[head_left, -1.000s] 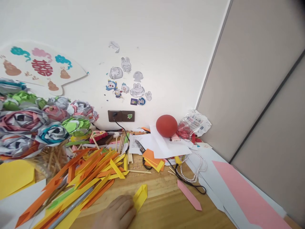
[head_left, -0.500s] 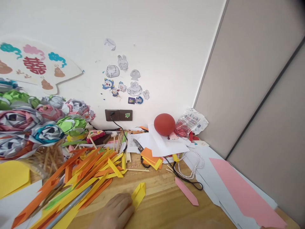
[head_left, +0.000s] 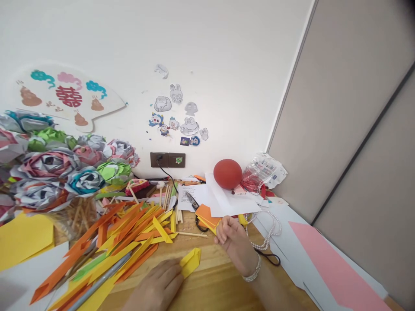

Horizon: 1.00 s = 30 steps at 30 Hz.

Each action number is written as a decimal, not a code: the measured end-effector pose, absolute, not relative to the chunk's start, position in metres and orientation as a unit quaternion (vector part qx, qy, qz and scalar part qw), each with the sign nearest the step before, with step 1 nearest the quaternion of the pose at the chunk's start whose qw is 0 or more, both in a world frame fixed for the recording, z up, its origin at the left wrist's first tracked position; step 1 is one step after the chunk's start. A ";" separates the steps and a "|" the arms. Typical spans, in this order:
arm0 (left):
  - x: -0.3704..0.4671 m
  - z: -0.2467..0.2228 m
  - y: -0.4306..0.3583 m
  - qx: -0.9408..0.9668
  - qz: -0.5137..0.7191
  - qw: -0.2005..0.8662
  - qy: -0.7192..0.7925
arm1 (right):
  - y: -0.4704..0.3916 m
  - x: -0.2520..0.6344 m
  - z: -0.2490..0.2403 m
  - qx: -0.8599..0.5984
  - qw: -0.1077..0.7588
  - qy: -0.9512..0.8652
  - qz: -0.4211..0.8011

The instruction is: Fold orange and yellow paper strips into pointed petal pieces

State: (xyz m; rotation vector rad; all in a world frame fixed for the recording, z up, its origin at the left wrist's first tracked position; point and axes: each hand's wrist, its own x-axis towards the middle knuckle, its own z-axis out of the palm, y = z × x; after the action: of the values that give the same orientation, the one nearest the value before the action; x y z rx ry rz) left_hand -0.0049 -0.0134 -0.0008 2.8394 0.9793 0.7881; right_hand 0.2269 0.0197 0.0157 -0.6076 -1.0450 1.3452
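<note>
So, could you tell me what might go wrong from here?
The right hand hovers near the scissors, partly covered by orange paper, so a careless reach might nick a finger. Its wrist could snag the bead string nearby. The left hand might crush the folded yellow strip at its fingertips.

Left hand (head_left: 160, 283) low, palm down, fingers together; right hand (head_left: 235, 246) raised, fingers curled, wrist braceleted
</note>
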 end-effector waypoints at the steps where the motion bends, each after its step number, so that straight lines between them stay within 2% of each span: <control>1: -0.005 -0.002 -0.013 0.910 0.255 0.023 0.326 | 0.022 0.228 0.010 -0.299 0.612 -0.468 0.563; 7: -0.005 -0.012 -0.006 0.893 0.223 0.061 0.386 | 0.030 0.233 -0.014 -0.459 0.468 -0.651 0.383; 12: -0.007 -0.013 -0.003 0.887 0.170 0.105 0.417 | 0.024 0.229 -0.019 -0.399 0.302 -0.861 0.088; 17: -0.004 -0.012 -0.002 0.874 0.204 0.128 0.421 | 0.023 0.221 -0.025 -0.401 0.196 -0.895 -0.030; 20: -0.003 -0.014 -0.001 0.860 0.225 0.109 0.446 | 0.023 0.217 -0.027 -0.403 0.189 -0.893 -0.068; 24: -0.006 -0.020 0.001 0.878 0.194 0.081 0.431 | 0.022 0.213 -0.026 -0.398 0.209 -0.887 -0.104; 30: -0.008 -0.022 0.003 0.868 0.216 0.058 0.443 | 0.025 0.209 -0.028 -0.355 0.181 -0.906 -0.147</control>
State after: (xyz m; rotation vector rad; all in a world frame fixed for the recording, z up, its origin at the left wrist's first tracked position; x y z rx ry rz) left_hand -0.0082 0.0034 -0.0224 2.6314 1.3416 0.6530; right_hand 0.2093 0.0254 -0.0285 -1.0022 -2.5578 -0.4139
